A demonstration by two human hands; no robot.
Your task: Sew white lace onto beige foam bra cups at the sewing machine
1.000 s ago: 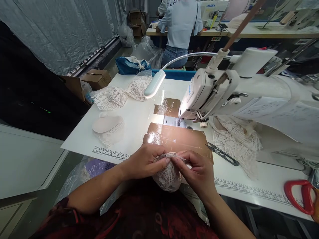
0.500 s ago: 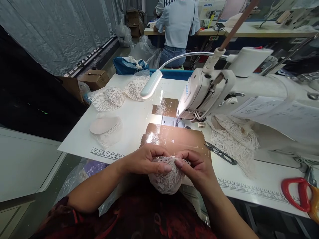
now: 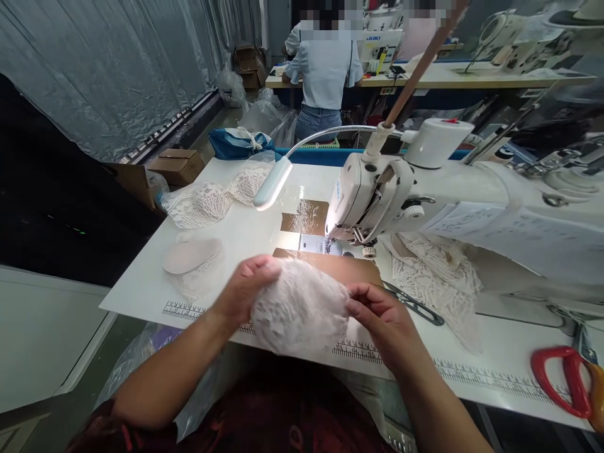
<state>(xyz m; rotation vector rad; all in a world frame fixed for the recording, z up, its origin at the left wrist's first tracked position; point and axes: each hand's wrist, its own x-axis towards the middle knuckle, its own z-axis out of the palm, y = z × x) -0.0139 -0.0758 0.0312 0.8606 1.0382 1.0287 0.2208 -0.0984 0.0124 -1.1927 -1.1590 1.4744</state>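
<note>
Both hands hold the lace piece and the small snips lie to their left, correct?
Not quite: the head view shows the snips to the right of both the left hand and the right hand. Both do hold the lace piece.

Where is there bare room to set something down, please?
Bare white tabletop shows between the beige pad and the far brown sheet. It is crowded around the sewing machine, with lace fabric and thread snips.

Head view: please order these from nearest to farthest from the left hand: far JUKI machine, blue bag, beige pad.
1. Beige pad, left on the table.
2. Blue bag, at its far edge.
3. Far JUKI machine, on the bench behind.
</note>
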